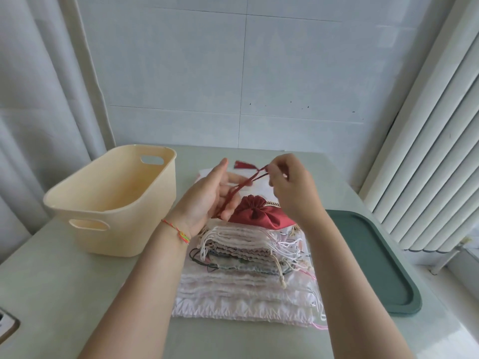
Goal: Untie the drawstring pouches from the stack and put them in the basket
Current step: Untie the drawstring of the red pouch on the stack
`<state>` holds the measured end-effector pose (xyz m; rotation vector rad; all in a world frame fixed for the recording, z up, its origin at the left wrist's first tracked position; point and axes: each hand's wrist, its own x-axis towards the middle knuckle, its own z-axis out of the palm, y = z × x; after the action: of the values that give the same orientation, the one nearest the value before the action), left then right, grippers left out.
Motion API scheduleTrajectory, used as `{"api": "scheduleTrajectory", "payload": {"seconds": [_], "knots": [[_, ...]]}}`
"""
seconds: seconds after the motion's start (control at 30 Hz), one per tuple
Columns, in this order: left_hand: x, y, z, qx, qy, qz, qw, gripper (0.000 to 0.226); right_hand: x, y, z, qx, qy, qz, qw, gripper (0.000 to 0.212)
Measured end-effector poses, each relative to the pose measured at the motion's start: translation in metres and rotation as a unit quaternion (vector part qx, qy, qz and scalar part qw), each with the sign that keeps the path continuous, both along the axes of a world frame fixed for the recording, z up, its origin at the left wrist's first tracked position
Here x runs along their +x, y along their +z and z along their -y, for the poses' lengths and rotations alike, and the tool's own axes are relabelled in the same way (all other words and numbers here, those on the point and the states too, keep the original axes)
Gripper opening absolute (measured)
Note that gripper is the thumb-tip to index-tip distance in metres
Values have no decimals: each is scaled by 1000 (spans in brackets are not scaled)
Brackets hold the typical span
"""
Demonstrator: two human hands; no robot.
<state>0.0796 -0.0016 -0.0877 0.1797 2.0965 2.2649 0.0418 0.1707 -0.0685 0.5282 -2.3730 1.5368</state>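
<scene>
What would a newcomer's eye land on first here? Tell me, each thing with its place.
First the dark red pouch, cinched shut on top of the stack of pale pouches at the table's middle, its red cord stretched up between the left hand and the pinching right hand. Next, the cream basket left of the stack, and the dark green tray to its right.
</scene>
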Motion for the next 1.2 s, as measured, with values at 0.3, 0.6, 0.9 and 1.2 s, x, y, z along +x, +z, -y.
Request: {"api": "scheduleTrajectory", "payload": {"seconds": [0.3,0.6,0.9,1.2], "knots": [[-5,-13,9,-134,103,-22,985,12,-13,-1,-18,-299,-43,206,931,8],[-5,-12,7,-116,109,-69,985,11,-2,-4,-14,165,118,135,970,41],[-5,-12,12,-82,121,-91,985,8,-12,-12,-17,343,-7,49,938,10],[-1,-10,16,-108,118,-100,982,19,-14,-5,-25,31,12,148,988,20]]}}
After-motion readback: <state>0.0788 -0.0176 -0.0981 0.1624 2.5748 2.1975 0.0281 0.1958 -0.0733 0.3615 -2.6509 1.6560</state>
